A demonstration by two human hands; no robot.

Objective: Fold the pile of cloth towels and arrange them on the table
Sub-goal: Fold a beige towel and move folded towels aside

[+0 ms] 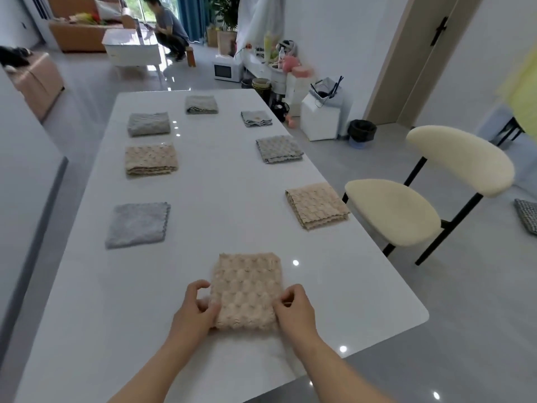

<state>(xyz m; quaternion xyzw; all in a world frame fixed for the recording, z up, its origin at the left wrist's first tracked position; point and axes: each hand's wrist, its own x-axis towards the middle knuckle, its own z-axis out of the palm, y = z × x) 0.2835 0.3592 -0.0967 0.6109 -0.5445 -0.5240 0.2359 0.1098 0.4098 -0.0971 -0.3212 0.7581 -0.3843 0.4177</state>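
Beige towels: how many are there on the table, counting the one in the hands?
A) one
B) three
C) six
B. Three are beige: the left beige towel, the right beige towel and the near beige towel, which the left hand and right hand pinch at its sides.

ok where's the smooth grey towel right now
In the head view the smooth grey towel lies flat on the left side of the table, just nearer than a folded beige towel and beyond the left hand.
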